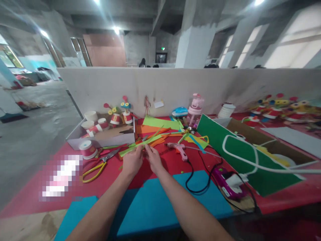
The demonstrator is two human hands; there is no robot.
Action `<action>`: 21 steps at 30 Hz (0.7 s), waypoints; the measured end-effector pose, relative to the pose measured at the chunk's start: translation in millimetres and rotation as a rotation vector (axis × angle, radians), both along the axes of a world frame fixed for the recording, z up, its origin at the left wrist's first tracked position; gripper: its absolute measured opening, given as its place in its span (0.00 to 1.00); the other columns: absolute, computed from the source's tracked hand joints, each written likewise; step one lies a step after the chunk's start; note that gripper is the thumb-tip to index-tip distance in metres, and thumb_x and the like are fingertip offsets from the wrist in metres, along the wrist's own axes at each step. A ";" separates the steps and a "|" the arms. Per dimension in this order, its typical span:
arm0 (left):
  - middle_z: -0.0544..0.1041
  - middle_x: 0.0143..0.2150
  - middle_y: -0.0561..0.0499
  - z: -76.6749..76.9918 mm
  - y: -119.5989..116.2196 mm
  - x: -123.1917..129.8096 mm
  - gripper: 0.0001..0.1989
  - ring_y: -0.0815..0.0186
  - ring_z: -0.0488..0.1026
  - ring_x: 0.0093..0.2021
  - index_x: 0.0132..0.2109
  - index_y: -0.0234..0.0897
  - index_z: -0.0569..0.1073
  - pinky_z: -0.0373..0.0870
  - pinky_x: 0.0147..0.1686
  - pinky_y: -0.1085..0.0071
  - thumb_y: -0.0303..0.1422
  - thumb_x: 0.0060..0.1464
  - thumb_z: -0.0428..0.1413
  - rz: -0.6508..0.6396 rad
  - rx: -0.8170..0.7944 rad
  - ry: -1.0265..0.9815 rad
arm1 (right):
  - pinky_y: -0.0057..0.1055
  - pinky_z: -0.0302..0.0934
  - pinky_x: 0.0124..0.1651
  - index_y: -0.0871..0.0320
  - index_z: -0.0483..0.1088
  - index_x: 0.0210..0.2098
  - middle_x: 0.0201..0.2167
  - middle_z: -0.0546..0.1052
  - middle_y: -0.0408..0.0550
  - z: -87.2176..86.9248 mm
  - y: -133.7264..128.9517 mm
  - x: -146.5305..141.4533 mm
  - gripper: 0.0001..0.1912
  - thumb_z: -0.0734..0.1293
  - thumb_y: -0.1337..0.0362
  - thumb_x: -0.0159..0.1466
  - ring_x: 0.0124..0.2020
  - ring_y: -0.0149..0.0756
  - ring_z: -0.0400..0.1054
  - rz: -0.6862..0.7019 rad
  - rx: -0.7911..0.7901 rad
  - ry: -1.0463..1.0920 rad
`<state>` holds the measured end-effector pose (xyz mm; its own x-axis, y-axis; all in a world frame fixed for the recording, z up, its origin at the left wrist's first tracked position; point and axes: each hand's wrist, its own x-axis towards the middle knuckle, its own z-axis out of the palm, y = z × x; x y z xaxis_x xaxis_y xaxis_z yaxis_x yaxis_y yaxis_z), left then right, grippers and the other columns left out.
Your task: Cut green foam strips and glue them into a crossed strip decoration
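Observation:
My left hand (132,161) and my right hand (153,159) meet over the middle of the red-covered table, fingers bent and fingertips pinched close together. What lies between the fingertips is too small or hidden to make out. Just beyond them runs a light green paper strip (125,152), among orange paper strips (159,140). A pink hot glue gun (178,149) lies to the right of my right hand. Left of my left hand rest yellow-handled scissors (96,170), their blades pointing toward the strips. Blue sheets (200,187) lie beneath my forearms.
A box (122,139) with paper cups and cup figures stands at the left. At the right are a green-sided box (240,159), a purple power strip (229,184) and looping cables. A pink bottle (196,107) stands before the white partition (170,83). More figures (276,108) stand far right.

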<state>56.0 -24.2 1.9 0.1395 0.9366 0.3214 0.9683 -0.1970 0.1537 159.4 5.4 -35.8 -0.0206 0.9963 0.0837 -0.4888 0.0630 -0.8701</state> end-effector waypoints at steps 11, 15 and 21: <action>0.76 0.44 0.42 2.4 -3.0 0.0 0.17 0.59 0.76 0.40 0.54 0.39 0.66 0.66 0.34 0.68 0.31 0.59 0.44 -0.066 -0.072 0.040 | 0.24 0.59 0.32 0.58 0.75 0.32 0.25 0.74 0.42 -2.1 4.0 6.1 0.17 0.68 0.51 0.54 0.28 0.30 0.67 0.011 -0.003 -0.064; 0.77 0.38 0.46 0.7 -2.8 -1.0 0.14 0.61 0.75 0.36 0.48 0.39 0.69 0.66 0.33 0.69 0.39 0.57 0.50 -0.136 -0.087 -0.256 | 0.24 0.59 0.31 0.57 0.75 0.33 0.29 0.76 0.44 4.0 5.4 14.8 0.16 0.68 0.51 0.54 0.31 0.31 0.69 0.003 0.004 -0.044; 0.76 0.26 0.50 -7.0 9.8 -7.4 0.20 0.66 0.73 0.26 0.33 0.34 0.72 0.67 0.28 0.72 0.50 0.49 0.55 -0.202 -0.435 -1.075 | 0.25 0.61 0.37 0.59 0.76 0.33 0.31 0.78 0.46 2.2 8.0 19.1 0.17 0.69 0.50 0.55 0.35 0.32 0.70 0.140 0.060 -0.100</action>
